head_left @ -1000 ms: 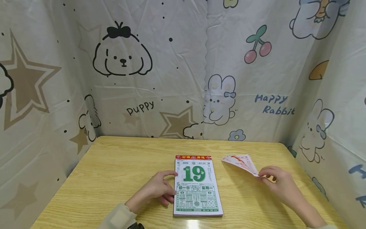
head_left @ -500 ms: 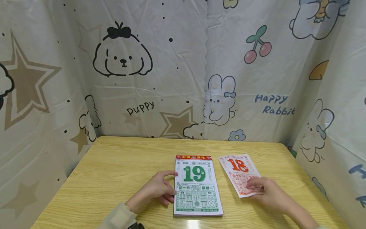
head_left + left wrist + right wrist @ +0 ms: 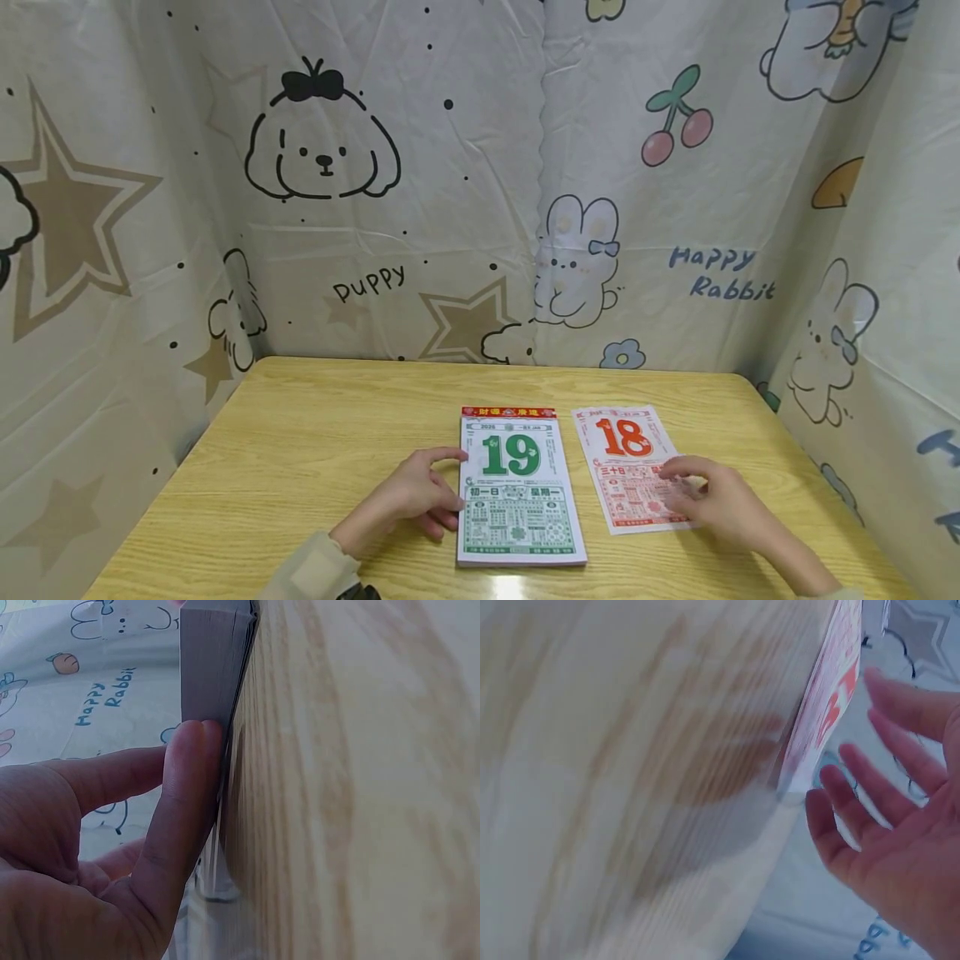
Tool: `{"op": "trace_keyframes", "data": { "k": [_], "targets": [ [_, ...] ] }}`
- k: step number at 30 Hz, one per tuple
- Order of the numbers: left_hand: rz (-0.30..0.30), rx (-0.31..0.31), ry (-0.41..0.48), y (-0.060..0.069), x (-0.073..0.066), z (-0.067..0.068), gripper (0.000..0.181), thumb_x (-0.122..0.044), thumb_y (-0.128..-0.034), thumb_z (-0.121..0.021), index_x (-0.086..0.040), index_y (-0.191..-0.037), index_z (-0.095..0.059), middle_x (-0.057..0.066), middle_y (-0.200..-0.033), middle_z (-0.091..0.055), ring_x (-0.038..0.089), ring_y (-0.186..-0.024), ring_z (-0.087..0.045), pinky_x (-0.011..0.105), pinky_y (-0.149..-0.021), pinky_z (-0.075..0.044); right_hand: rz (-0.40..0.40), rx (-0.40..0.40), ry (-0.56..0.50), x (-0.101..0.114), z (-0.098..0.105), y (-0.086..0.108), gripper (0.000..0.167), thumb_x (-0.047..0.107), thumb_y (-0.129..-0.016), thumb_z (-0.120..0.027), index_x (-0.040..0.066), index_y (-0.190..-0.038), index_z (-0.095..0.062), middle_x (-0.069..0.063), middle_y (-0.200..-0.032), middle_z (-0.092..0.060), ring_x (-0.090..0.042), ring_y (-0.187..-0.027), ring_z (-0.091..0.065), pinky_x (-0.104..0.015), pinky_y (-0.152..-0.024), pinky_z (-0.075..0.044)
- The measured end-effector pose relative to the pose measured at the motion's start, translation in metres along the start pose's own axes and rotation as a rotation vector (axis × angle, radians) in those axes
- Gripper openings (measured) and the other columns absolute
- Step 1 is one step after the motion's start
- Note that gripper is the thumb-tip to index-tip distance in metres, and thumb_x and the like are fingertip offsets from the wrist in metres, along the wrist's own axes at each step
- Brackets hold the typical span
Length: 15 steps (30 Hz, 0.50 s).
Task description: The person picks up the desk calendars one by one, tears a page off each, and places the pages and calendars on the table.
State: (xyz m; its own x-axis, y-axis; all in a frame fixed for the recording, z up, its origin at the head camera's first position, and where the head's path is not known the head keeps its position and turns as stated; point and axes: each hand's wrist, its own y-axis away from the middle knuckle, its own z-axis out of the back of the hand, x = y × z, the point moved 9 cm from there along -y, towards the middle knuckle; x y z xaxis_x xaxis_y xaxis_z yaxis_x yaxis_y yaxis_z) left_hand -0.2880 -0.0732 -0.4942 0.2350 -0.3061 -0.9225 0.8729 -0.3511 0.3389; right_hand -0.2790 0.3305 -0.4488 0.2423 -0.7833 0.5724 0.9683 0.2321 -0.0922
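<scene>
A thick tear-off calendar [image 3: 519, 508] lies on the table, showing a green 19 under its red top band. My left hand [image 3: 420, 488] rests at its left side, fingertips against the edge. In the left wrist view, fingers [image 3: 174, 817] touch the side of the page block [image 3: 214, 664], not wrapped round it. To the right lies a loose calendar sheet [image 3: 622, 471] with a red 18. Over its lower right part hovers my right hand [image 3: 716, 500]. The right wrist view shows its fingers spread and relaxed, apart from the sheet [image 3: 821, 712].
The yellow wood-grain table [image 3: 322, 417] ends at a patterned cloth [image 3: 465, 167] that stands behind and on both sides. Bare tabletop [image 3: 300, 475] shows left of the calendar. A dark band [image 3: 360, 592] is on the left wrist.
The right hand brought the loose sheet down from a folded, lifted pose to flat beside the calendar, then let go and drew slightly right. The left hand and calendar have not moved.
</scene>
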Motion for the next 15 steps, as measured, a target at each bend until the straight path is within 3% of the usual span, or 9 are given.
{"op": "trace_keyframes", "data": {
  "k": [5,9,15],
  "targets": [
    [0.000,-0.002,0.007,-0.001,0.000,0.000,0.075,0.003,-0.0869,-0.081,-0.008,-0.155,-0.050,0.018,-0.084,-0.073,0.024,-0.064,-0.074,0.037,-0.053,-0.064,-0.077,-0.064,0.067,-0.023,0.015,-0.002,0.047,0.011,-0.084,-0.088,0.000,-0.127,-0.072,-0.011,-0.114,-0.069,-0.024,-0.093,-0.058,-0.032,-0.071,-0.049],
    [-0.007,0.000,0.013,-0.001,-0.001,0.000,0.076,0.004,-0.0864,-0.081,-0.007,-0.155,-0.050,0.019,-0.085,-0.073,0.025,-0.064,-0.074,0.038,-0.053,-0.065,-0.111,-0.025,0.087,-0.036,0.015,-0.002,0.047,0.012,-0.082,-0.089,-0.003,-0.124,-0.074,-0.007,-0.101,-0.063,-0.020,-0.078,-0.049,-0.027,-0.062,-0.036],
    [-0.007,-0.002,0.009,-0.001,0.000,0.000,0.076,0.004,-0.0865,-0.081,-0.008,-0.155,-0.050,0.019,-0.085,-0.072,0.025,-0.064,-0.074,0.038,-0.054,-0.065,-0.117,0.026,0.117,-0.044,0.010,0.000,0.051,0.021,-0.080,-0.092,-0.004,-0.121,-0.076,-0.007,-0.102,-0.063,-0.019,-0.075,-0.045,-0.027,-0.060,-0.035]
  ]
}}
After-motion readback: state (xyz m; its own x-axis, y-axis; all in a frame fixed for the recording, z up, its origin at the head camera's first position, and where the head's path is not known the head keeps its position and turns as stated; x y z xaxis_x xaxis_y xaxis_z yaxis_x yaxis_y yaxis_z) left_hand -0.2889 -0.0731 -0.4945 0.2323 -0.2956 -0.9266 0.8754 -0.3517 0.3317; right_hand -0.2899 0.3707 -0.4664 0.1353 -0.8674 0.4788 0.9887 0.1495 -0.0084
